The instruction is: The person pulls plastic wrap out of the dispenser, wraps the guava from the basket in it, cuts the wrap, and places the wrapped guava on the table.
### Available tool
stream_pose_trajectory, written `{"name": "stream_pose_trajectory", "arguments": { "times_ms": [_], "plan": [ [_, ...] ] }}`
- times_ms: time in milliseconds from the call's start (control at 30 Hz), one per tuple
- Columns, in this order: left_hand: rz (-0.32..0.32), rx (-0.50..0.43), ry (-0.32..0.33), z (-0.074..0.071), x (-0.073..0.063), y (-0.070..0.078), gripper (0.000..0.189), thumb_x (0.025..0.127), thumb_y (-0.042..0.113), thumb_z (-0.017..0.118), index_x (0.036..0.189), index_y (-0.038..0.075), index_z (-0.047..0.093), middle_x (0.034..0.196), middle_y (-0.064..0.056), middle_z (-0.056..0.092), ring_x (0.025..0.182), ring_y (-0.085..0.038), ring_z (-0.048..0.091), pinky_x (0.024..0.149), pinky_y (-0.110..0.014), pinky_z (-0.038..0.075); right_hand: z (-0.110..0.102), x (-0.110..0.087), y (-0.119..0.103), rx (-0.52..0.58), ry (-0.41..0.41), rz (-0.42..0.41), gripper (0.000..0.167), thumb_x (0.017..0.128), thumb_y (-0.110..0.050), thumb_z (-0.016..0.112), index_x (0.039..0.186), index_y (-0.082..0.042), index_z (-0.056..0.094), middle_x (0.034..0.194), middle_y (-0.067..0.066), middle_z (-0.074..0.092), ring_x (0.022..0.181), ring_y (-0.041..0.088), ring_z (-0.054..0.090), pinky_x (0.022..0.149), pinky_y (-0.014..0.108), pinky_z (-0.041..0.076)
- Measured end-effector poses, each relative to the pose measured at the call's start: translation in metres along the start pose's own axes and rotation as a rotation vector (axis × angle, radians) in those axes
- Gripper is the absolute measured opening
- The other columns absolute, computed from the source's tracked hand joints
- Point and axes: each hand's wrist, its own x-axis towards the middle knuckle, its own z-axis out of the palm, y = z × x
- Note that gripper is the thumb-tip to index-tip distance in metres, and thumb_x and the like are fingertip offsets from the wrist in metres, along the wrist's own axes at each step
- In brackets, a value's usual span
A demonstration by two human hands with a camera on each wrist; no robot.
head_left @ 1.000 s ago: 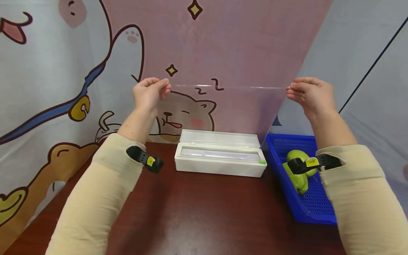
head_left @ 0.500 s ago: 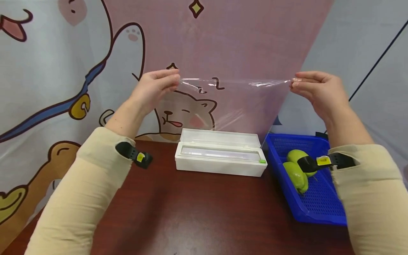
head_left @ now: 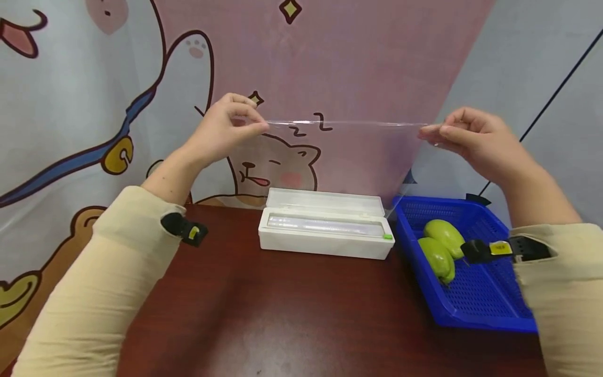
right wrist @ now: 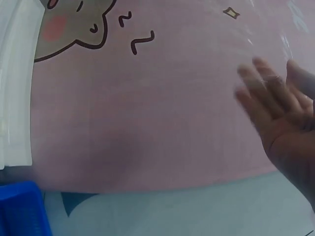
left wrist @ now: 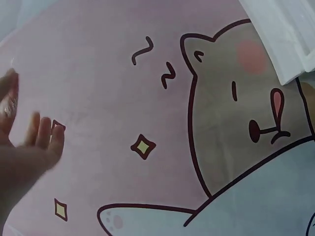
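Between my raised hands a clear sheet of plastic wrap (head_left: pixel 348 124) is stretched, its upper edge a thin shiny line in the head view. My left hand (head_left: pixel 226 128) pinches one upper corner between thumb and forefinger, the other fingers bent loosely. At the other corner my right hand (head_left: pixel 480 139) holds the wrap among thumb and fingers, with some film clinging to the fingertips. Below and behind the sheet stands a white wrap dispenser box (head_left: pixel 325 245), lid raised, with a roll (head_left: pixel 325 225) inside. The sheet's lower edge is hard to make out.
To the right, a blue plastic basket (head_left: pixel 476 322) holds green fruits or vegetables (head_left: pixel 435 256). A dark red-brown table (head_left: pixel 306 303) lies under the box and basket. A cartoon-printed cloth (head_left: pixel 367 52) hangs close behind.
Both hands have spread wider, the right moving rightward. The wrap's edge sagged and wrinkled half a second ago and now runs straight. My fingers have shifted their grip; box and basket stay put.
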Motion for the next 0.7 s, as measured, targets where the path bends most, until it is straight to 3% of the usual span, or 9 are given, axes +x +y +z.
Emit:
{"name": "stream_pose_trajectory", "arguments": {
  "times_ms": [67,133,333,467,700],
  "plan": [
    [-0.002,-0.067,-0.059,0.000,-0.002,-0.001,0.021,0.091,0.022,0.060,0.093,0.001,0.064,0.135,-0.010,0.047,0.123,-0.024,0.047,0.106,-0.040,0.037,-0.003,-0.003,0.003,0.184,-0.128,-0.026,0.010,0.096,0.001,0.043,0.091,0.001,0.052,0.102,0.010,0.072,0.096,0.018,0.069,0.083,0.023,0.053],
    [0.005,-0.145,-0.113,0.003,-0.004,-0.003,0.017,0.093,0.020,0.057,0.088,0.004,0.060,0.135,-0.008,0.053,0.123,-0.020,0.049,0.106,-0.038,0.038,-0.004,-0.008,0.005,0.231,-0.206,-0.051,0.013,0.097,0.003,0.037,0.094,0.003,0.050,0.101,0.014,0.071,0.093,0.023,0.069,0.079,0.028,0.055],
    [0.049,-0.373,-0.208,0.010,-0.015,-0.016,0.013,0.095,0.015,0.053,0.085,0.008,0.058,0.097,0.003,0.072,0.095,-0.008,0.066,0.086,-0.026,0.052,-0.004,-0.023,0.012,0.327,-0.331,-0.073,0.024,0.098,0.009,0.025,0.100,0.004,0.048,0.104,0.018,0.070,0.094,0.028,0.068,0.081,0.032,0.055],
    [0.070,-0.468,-0.294,0.015,-0.026,-0.023,0.012,0.095,0.009,0.050,0.085,0.007,0.057,0.085,0.006,0.072,0.080,-0.010,0.070,0.073,-0.029,0.057,-0.001,-0.038,0.021,0.343,-0.376,-0.066,0.029,0.098,0.009,0.021,0.104,0.004,0.049,0.107,0.018,0.069,0.096,0.028,0.068,0.083,0.032,0.055],
    [0.028,-0.652,-0.486,0.031,-0.051,-0.041,0.020,0.097,0.009,0.043,0.083,0.010,0.058,0.086,0.000,0.071,0.079,-0.016,0.070,0.070,-0.033,0.058,0.006,-0.071,0.043,0.314,-0.472,-0.047,0.036,0.098,0.010,0.016,0.110,0.000,0.049,0.113,0.015,0.067,0.101,0.026,0.066,0.083,0.033,0.055]
  ]
}}
